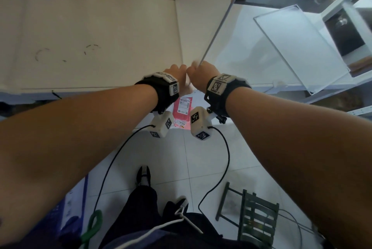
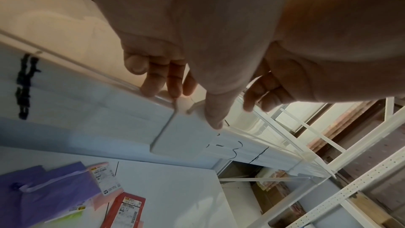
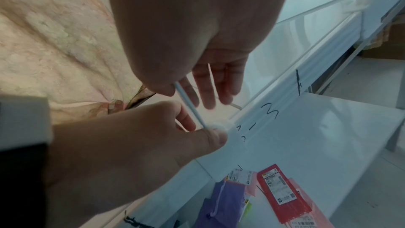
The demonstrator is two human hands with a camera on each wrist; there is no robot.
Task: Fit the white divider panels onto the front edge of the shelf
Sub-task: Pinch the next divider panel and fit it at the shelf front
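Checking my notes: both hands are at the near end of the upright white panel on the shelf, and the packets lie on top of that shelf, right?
Not quite. The packets lie on the level below, as the left wrist view shows. Both hands, left and right, are at the panel.

Upright on the shelf, running from front edge to back: a divider panel. At its near bottom corner, left hand and right hand side by side, touching. Right of the panel, flat on the shelf: a clear sheet. Below the shelf, on the floor: packets. Further right: a folding stool.
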